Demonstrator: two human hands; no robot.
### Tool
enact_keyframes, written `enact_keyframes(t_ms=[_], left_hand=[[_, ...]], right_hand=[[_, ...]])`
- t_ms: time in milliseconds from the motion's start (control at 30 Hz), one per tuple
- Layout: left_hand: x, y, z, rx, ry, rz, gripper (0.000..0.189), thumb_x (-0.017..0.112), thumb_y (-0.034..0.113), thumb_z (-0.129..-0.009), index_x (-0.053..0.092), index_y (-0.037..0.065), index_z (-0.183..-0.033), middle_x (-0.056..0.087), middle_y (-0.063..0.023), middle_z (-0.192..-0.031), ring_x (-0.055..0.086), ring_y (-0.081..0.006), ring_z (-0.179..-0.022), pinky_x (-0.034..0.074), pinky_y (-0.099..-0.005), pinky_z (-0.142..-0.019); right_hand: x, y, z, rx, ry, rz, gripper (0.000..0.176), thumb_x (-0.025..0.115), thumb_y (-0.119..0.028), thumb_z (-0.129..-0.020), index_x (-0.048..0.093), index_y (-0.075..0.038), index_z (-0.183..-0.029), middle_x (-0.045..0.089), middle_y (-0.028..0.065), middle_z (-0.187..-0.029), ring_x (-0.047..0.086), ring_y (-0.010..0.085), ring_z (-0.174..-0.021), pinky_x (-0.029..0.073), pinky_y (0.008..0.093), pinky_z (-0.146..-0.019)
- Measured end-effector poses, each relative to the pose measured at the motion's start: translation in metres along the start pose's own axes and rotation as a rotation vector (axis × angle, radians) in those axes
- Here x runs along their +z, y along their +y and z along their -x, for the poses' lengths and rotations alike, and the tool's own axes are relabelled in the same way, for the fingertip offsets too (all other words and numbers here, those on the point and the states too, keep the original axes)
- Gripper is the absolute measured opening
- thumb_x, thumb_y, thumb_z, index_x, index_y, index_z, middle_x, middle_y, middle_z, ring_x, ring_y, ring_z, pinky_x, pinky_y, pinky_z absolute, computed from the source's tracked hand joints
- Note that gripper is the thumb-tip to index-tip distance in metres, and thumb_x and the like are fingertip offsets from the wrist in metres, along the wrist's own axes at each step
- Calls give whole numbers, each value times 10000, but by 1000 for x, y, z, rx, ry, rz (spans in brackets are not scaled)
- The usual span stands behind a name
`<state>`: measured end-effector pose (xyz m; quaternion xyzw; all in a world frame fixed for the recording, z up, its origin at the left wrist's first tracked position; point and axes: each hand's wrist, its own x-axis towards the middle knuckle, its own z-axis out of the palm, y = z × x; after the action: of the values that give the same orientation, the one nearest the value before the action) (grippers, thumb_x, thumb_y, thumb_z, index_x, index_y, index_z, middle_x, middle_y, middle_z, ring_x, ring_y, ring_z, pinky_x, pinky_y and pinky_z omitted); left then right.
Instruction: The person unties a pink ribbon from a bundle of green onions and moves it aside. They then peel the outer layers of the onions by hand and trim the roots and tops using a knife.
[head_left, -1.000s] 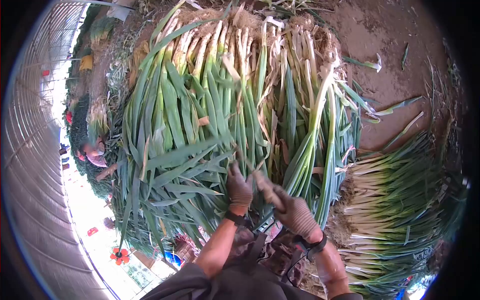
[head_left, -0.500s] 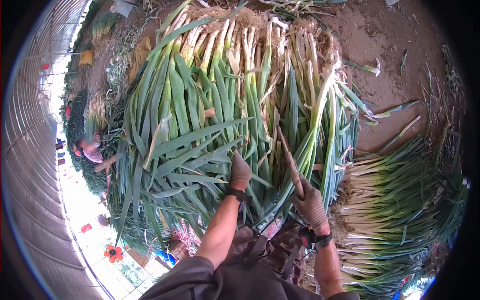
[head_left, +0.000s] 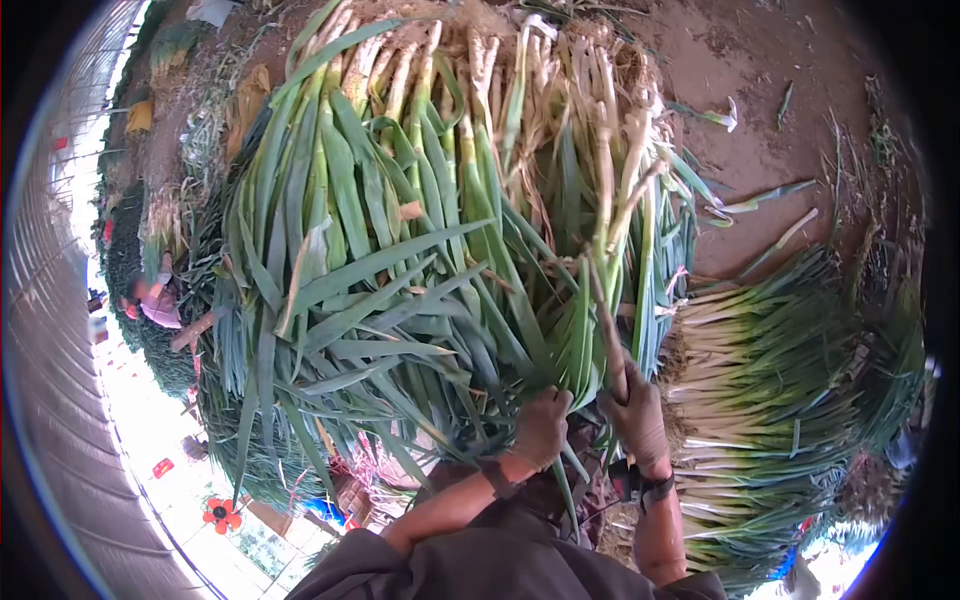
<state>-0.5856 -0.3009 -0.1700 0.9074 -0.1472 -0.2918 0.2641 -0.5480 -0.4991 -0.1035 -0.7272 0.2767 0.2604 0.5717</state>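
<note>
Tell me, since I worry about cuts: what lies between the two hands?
In the head view, long green leaves from the big heap fill the gap between the left hand and the right hand, which grips a brown stick.

The left hand (head_left: 541, 428) is coming down out of the green leaves (head_left: 400, 300) toward the body and closing on their tips, just beside the right hand (head_left: 640, 420), which is swinging its brown tool (head_left: 608, 330) upright
</note>
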Motion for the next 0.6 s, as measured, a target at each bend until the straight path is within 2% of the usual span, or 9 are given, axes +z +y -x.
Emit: enact_keyframes(t_ms=[33,133,200,300,333,433,533,567,600], left_hand=[[1,4,2,-57,-105,-30,387,666,88,-798,583,32,-1172,620,-200,-1042,624,-425,-992,518,-517,-831],[-17,-8,-17,-5,62,85,395,685,158,-851,590,24,-1210,635,-204,-1066,621,-420,-1041,521,-491,-889],[-33,-17,-44,143,173,202,402,722,197,-860,598,20,-1199,643,-214,-1093,619,-429,-1063,515,-476,-923],[-23,-29,-92,126,110,256,422,741,205,-844,599,11,-1190,645,-210,-1115,619,-432,-1081,503,-493,-941],[-17,-31,-109,116,75,218,440,749,209,-837,589,13,-1198,643,-202,-1132,624,-427,-1084,502,-498,-944],[20,-32,-151,-57,133,-35,520,784,287,-808,564,19,-1196,631,-201,-1176,638,-406,-1087,522,-506,-912],[41,-35,-166,-313,-20,-55,630,824,377,-759,537,27,-1198,610,-213,-1214,649,-393,-1084,545,-513,-865],[44,-38,-169,-288,9,-51,638,829,382,-742,529,24,-1176,644,-243,-1136,669,-406,-1038,555,-524,-841],[50,-46,-172,-298,17,-15,618,820,351,-741,518,14,-1162,652,-263,-1093,673,-419,-1011,555,-523,-841]], right_hand=[[4,9,-3,-48,54,40,620,686,-88,-808,538,2,-1403,669,168,-892,622,162,-819,531,342,-791],[8,30,-10,-71,87,134,612,678,-76,-798,544,3,-1390,680,208,-872,655,210,-770,544,380,-746],[13,44,-6,-21,117,159,614,675,-71,-795,542,3,-1390,689,235,-889,673,251,-759,550,403,-736],[15,52,2,54,200,173,608,672,-75,-803,541,-5,-1393,687,260,-906,674,328,-739,555,423,-737],[17,56,5,88,160,137,604,669,-87,-809,542,-26,-1397,689,272,-932,685,405,-775,553,444,-735],[24,61,14,30,183,180,603,670,-112,-815,542,-65,-1402,678,295,-998,678,475,-910,551,482,-757],[22,56,15,144,91,220,609,647,-97,-829,500,-39,-1417,672,323,-1039,664,489,-964,559,510,-825],[22,57,15,57,102,238,596,644,-115,-839,493,-45,-1412,673,320,-946,667,497,-903,556,523,-780],[22,59,13,62,118,249,589,645,-117,-840,497,-47,-1406,673,316,-930,666,499,-891,553,528,-774]])
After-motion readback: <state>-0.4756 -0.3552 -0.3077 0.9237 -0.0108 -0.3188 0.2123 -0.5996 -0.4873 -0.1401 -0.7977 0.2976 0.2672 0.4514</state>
